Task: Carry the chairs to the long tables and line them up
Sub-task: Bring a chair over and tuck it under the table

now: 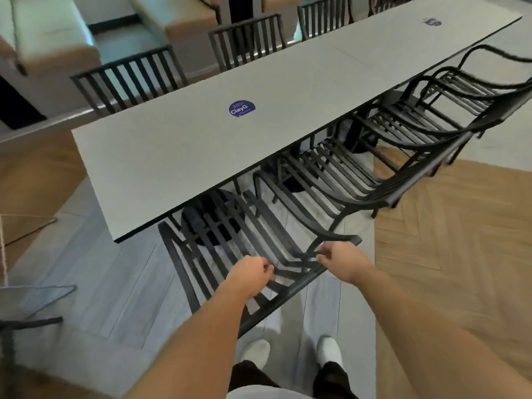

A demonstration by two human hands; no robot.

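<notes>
A long white table (184, 151) runs from the near left to the far right. At its near end stands a black slatted chair (230, 228), its seat partly under the tabletop and its back towards me. My left hand (253, 276) curls its fingers over the chair's back near the middle of the top rail. My right hand (342, 260) grips the same back at its right end. Beyond it, more black chairs (348, 182) stand in a row along this side of the table.
Black chairs (129, 76) also line the table's far side, with cushioned benches (51, 38) behind them. A blue round sticker (242, 108) lies on the tabletop. A glass-topped piece (34, 295) stands at the near left. Open floor lies to my right.
</notes>
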